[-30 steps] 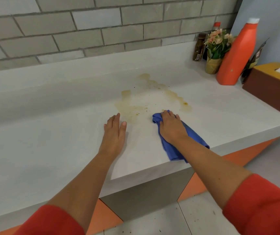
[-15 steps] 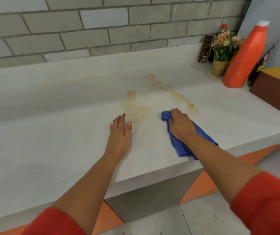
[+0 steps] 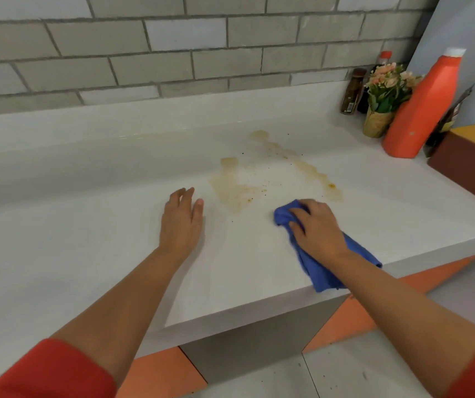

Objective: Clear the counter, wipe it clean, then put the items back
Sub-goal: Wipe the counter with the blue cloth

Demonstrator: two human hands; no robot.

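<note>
White counter [image 3: 58,254] — brownish spill stain [image 3: 239,191] at centre. Right hand [image 3: 316,228] pressed onto blue cloth [image 3: 325,271], fingers curled over it; left hand [image 3: 181,219] flat, fingers spread — holding nothing.

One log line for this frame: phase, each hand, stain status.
phase: wiping | right hand: pressing cloth on counter | left hand: flat, empty | stain: not yet wiped
</note>
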